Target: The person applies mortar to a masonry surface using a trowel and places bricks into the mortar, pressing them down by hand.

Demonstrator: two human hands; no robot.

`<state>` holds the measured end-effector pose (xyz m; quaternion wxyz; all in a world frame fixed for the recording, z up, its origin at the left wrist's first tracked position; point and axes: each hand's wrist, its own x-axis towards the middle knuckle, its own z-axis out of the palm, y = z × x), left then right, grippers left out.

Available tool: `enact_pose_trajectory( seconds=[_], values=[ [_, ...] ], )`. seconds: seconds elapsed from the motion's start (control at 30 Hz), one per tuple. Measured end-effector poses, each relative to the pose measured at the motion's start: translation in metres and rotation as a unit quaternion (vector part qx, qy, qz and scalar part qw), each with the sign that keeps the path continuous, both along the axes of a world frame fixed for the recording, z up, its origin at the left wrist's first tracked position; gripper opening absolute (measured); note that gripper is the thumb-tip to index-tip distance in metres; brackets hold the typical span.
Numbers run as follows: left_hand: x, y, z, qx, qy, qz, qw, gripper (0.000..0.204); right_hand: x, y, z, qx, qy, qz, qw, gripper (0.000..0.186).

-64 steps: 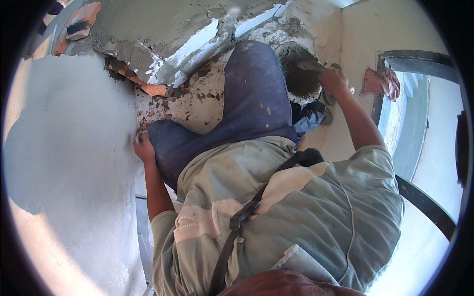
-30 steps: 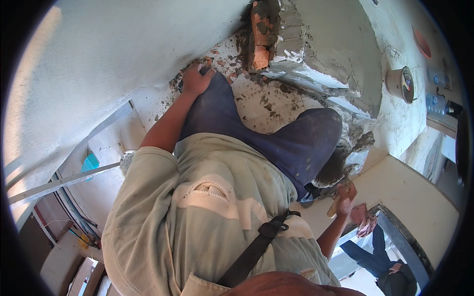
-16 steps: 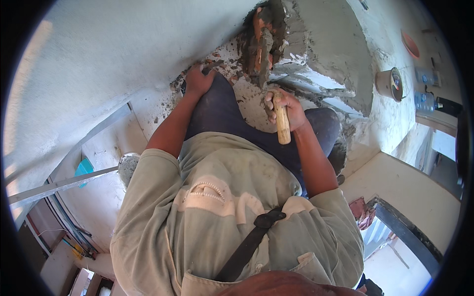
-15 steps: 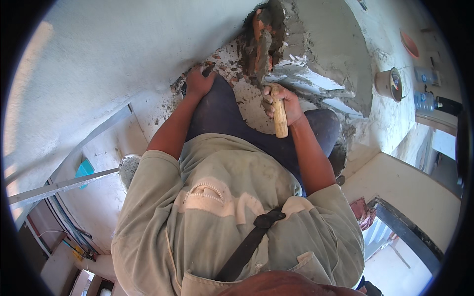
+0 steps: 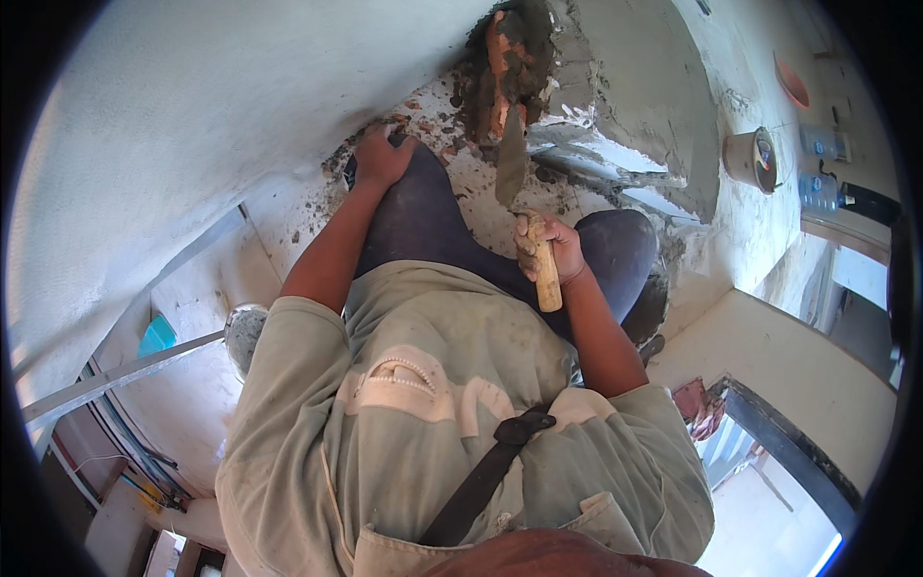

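My right hand (image 5: 548,245) grips the wooden handle of a trowel (image 5: 512,165), whose grey blade points up at the mortar-smeared red bricks (image 5: 504,69) in a broken wall gap. My left hand (image 5: 380,159) rests flat on my left knee, close to the rubble at the foot of the white wall (image 5: 192,115). I squat in dark blue trousers, with both knees spread below the bricks. Wet grey mortar covers the brick face next to a grey plastered block (image 5: 639,87).
A mortar bucket (image 5: 750,159) stands on the floor at the right, with a plastic bottle (image 5: 817,192) beyond it. Rubble and mortar crumbs litter the floor around my knees. A metal bar (image 5: 115,375) and a blue object (image 5: 156,337) lie at the left. A doorway opens lower right.
My view swung round from the first frame. My right hand came up from the low right with the trowel and now holds its blade against the bricks. My left hand stays on my knee.
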<state>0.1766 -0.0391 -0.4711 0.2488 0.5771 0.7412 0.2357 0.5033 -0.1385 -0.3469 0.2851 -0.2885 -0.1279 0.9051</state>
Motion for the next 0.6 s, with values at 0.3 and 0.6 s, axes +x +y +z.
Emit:
enact_pose_trajectory(
  seconds=[0.3, 0.6],
  values=[
    [-0.002, -0.003, 0.017, 0.055, -0.042, 0.023, 0.997, 0.053, -0.113, 0.039, 0.01, 0.017, -0.36, -0.142, 0.922, 0.027],
    [-0.056, -0.089, 0.044, 0.099, -0.12, 0.135, 0.979, 0.039, -0.059, -0.009, 0.074, -0.084, -0.257, -0.055, 0.961, 0.024]
  ],
)
